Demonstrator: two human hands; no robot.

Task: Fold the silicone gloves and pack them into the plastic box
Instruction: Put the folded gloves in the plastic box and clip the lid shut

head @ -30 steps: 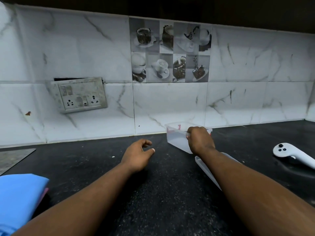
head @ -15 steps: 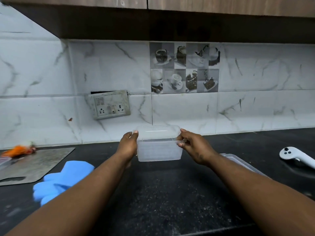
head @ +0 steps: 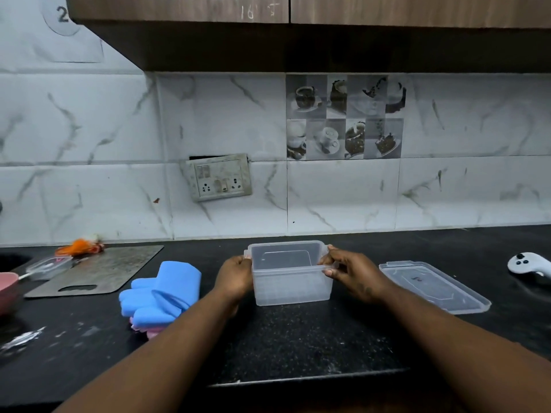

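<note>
A clear plastic box stands upright and empty on the black counter, in the middle. My left hand grips its left side and my right hand grips its right rim. The box's clear lid lies flat on the counter to the right. To the left of the box a blue silicone glove lies folded on top of a pink one, of which only an edge shows.
A grey cutting board lies at the back left, with orange scraps and a small clear container beside it. A pink bowl sits at the left edge, a white controller at the right. The counter's front edge is near.
My left hand joined the right on the box, and both brought it from near the wall to the middle of the counter. The view pulled back and rose.
</note>
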